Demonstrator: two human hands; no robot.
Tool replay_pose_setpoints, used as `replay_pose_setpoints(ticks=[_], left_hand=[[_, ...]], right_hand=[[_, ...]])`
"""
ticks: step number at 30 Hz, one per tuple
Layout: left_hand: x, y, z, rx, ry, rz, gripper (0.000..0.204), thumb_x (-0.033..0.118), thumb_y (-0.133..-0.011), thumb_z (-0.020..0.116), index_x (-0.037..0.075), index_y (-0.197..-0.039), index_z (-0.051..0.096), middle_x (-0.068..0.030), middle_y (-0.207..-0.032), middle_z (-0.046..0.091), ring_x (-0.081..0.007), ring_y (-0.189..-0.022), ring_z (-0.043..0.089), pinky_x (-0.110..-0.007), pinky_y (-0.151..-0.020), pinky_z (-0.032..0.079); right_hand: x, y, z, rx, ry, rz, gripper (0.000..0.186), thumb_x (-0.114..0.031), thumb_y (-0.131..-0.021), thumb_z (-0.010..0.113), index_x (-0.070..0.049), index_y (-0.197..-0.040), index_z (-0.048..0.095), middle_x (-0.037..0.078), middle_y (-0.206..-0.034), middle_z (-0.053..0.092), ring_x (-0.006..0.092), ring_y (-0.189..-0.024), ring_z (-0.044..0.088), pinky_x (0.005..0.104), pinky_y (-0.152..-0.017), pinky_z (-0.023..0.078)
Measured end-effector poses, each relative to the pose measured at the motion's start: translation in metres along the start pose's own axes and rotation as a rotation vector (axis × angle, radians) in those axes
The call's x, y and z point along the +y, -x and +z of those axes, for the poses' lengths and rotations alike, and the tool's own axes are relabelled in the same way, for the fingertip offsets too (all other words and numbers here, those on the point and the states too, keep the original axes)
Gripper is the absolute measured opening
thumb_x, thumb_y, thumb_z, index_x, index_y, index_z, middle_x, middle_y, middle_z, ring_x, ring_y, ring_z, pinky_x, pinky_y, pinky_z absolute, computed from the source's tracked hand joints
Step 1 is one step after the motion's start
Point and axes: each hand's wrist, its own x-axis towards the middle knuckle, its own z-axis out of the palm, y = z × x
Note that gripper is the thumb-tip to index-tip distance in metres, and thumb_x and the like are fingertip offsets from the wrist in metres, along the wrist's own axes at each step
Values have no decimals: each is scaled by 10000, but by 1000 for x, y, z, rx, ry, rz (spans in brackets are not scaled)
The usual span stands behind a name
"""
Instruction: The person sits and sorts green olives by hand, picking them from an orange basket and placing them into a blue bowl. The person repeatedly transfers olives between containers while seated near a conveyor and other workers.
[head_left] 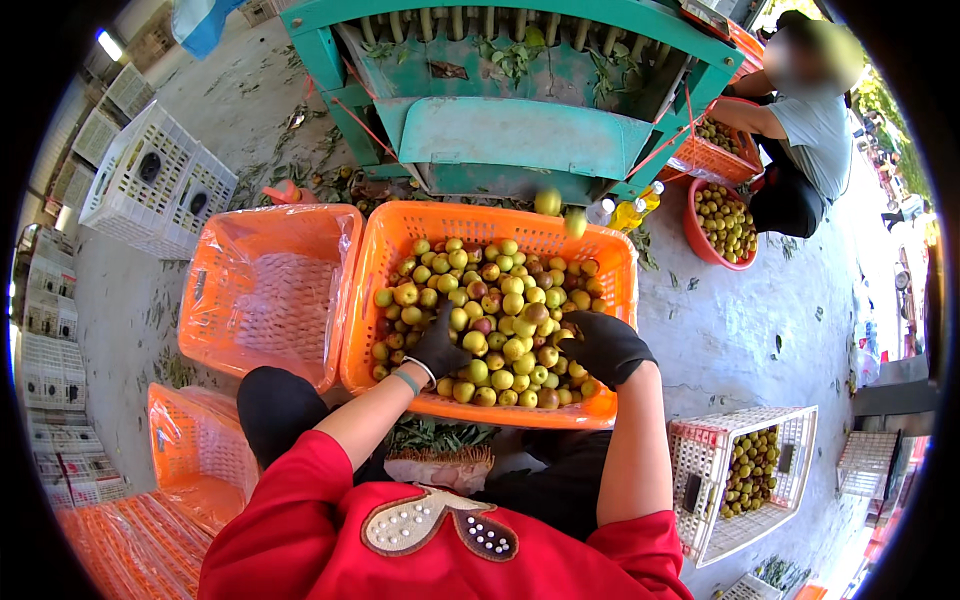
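An orange plastic crate [617, 270] in front of me is heaped with small round jujubes [510, 290], green-yellow with some brown-red ones. Both my hands wear black gloves and rest on the heap. My left hand [437, 347] touches the jujubes left of the middle, thumb and fingers apart, its fingertips partly sunk among them. Toward the right wall, my right hand [606, 347] lies over the jujubes with its thumb and fingers spread; I see no jujube clearly gripped. Two blurred jujubes [548, 202] appear at the crate's far rim, below the green machine.
A green machine [525, 135] stands beyond the crate. An orange crate with plastic lining [285, 290] adjoins it at left. At lower right, a white crate [690, 480] holds jujubes. A person [810, 130] sits far right beside a red tub [700, 235] of jujubes.
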Motion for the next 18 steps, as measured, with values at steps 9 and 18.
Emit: replay_pose_setpoints(ticks=[9,18], left_hand=[[-23,-36,-77,234,-605,-39,743,354,-691,738,106,-1325,438,-187,-1284,476,-354,-1207,410,-445,-970,421],[-19,-18,-78,28,-633,-153,711,331,-611,736,197,-1264,488,-167,-1165,530,-371,-1144,409,-479,-939,443]], right_hand=[[36,-50,47,-241,215,37,214,-142,-788,569,-72,-949,691,188,-921,662,346,-848,641,402,-746,514],[27,-78,142,-170,218,250,459,-165,-863,448,-59,-1309,430,252,-1305,448,402,-1177,468,462,-961,419]])
